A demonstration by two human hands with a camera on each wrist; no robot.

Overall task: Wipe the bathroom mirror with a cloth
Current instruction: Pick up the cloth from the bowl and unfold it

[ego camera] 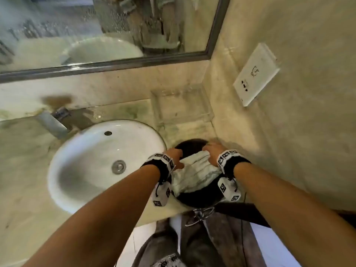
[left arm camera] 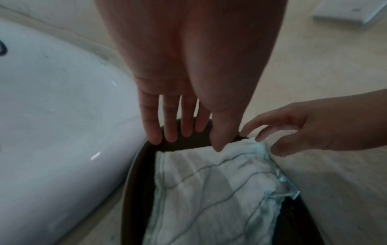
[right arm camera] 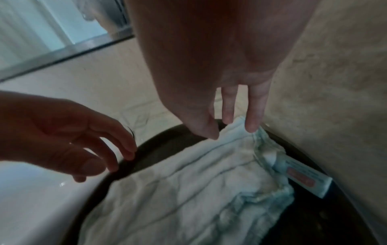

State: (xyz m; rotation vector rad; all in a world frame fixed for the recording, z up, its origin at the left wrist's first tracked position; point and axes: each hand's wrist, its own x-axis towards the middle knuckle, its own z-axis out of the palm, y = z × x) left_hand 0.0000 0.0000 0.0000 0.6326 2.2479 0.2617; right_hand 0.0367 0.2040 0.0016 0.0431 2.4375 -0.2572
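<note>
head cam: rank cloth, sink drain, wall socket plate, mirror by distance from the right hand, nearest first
1. cloth: directly under the right hand, its fingertips at the far edge, lying in the dark basin.
2. sink drain: to the left, in the white sink.
3. wall socket plate: up on the right-hand wall.
4. mirror: farthest, on the back wall above the counter.

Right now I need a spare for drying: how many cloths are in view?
1. The pale cloth lies across the dark round bowl right of the sink; others may be hidden underneath.
</note>
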